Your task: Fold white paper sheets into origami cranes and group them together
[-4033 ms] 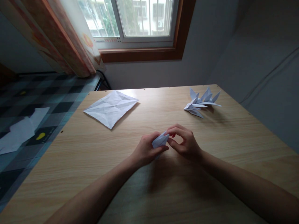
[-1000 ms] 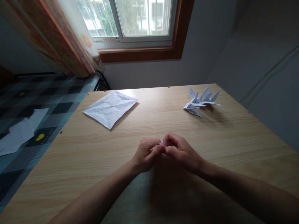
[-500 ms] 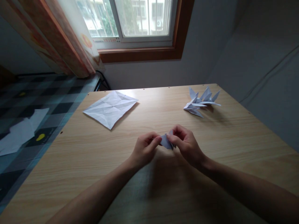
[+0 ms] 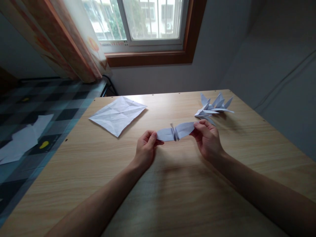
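A white folded paper crane [image 4: 185,129] is stretched level between my hands above the table, its two wings spread and its narrow middle points blurred. My left hand [image 4: 146,147] pinches the tip of the left wing between thumb and fingers. At the other end, my right hand [image 4: 206,138] grips the right wing's tip the same way. Just behind my right hand lie several white folded paper cranes [image 4: 214,107], bunched together. A creased, unfolded square of white paper [image 4: 118,115] rests flat at the table's back left.
The light wooden table [image 4: 103,184] has its back edge below a window [image 4: 153,23]. Left of it is a surface with a checked cloth [image 4: 61,108], bearing torn white paper [image 4: 24,138]. An orange curtain [image 4: 66,39] hangs there.
My hands have moved apart and slightly away from me, drawing the paper crane's wings out to both sides. Before, it was bunched small between my fingers.
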